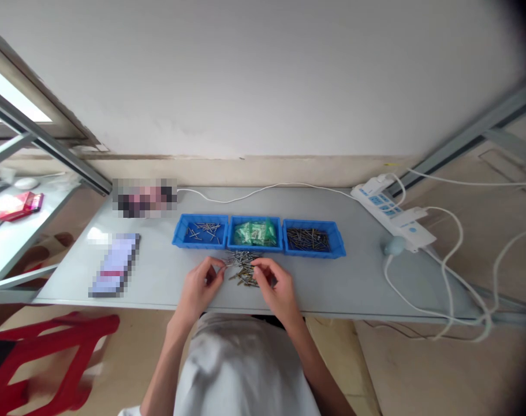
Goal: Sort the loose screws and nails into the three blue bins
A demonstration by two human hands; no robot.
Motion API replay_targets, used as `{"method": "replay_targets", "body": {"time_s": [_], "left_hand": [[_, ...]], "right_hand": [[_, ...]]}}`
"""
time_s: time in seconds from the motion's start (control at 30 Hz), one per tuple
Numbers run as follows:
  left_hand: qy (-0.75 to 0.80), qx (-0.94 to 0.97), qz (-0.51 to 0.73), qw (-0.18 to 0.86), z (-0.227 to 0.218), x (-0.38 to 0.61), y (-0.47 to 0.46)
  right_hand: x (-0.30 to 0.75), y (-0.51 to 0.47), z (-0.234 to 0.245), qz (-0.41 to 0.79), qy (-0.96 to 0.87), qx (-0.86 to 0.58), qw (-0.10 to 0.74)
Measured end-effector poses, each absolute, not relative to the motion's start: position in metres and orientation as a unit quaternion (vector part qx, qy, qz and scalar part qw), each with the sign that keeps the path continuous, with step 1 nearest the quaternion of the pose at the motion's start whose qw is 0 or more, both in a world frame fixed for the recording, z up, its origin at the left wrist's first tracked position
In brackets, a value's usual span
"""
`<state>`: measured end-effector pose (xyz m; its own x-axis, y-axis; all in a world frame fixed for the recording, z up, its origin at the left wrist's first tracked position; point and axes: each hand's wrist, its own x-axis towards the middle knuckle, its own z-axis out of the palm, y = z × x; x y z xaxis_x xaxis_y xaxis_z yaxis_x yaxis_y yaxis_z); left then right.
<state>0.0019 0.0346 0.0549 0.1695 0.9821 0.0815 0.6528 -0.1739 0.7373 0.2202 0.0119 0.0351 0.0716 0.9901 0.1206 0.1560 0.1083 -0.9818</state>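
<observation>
A heap of mixed screws and nails (243, 267) lies on the grey table (340, 283) in front of three blue bins. My left hand (202, 287) is at the heap's left edge, fingers pinched on a thin nail. My right hand (275, 283) rests on the heap's right side, fingers curled and pinching into the pieces. The left bin (201, 230) holds a few silver nails, the middle bin (254, 233) green plastic anchors, the right bin (313, 238) dark screws.
A white power strip (392, 212) with white cables (444, 271) lies at the right of the table. A blurred phone (114, 264) lies at the left, a blurred object (144, 197) behind it. A red stool (50, 358) stands at lower left.
</observation>
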Motion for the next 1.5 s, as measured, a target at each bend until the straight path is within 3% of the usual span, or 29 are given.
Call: {"method": "replay_targets", "body": {"time_s": [0.33,0.57,0.87,1.5], "left_hand": [[0.531,0.685,0.35,0.356,0.062,0.051,0.032],[0.463,0.597,0.432,0.493,0.049,0.062,0.034],[0.47,0.596,0.488,0.431,0.038,0.056,0.031],[0.514,0.631,0.392,0.429,0.039,0.057,0.035]], "right_hand": [[0.216,0.013,0.043,0.348,-0.618,-0.51,0.487],[0.22,0.014,0.037,0.37,-0.569,-0.518,0.521],[0.224,0.012,0.04,0.408,-0.524,-0.52,0.538],[0.224,0.013,0.034,0.435,-0.495,-0.516,0.548]]}}
